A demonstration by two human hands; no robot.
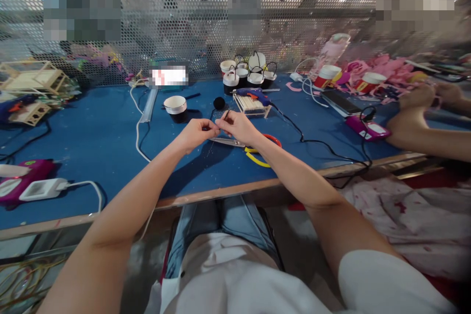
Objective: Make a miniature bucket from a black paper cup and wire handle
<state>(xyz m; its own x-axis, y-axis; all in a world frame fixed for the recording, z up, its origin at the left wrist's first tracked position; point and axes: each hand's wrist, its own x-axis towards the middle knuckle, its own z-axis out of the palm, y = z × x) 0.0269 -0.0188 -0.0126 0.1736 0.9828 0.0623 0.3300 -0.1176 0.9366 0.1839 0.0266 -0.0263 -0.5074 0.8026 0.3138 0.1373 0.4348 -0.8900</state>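
My left hand and my right hand meet above the blue table, each with thumb and fingers pinched together. A short dark piece shows at the right fingertips; what the fingers hold is too small to make out. Scissors with red and yellow handles lie below the right hand. Just beyond my fingers is a round black ball. A black-and-white cup stands past the left hand. Behind the right hand, a blue glue gun rests on a small wooden stick frame.
Several small cups with black handles stand against the mesh screen. Purple power strips lie on both sides, with cords trailing across the table. At right are a co-worker's hands, red cups and pink scraps. Wooden models sit left.
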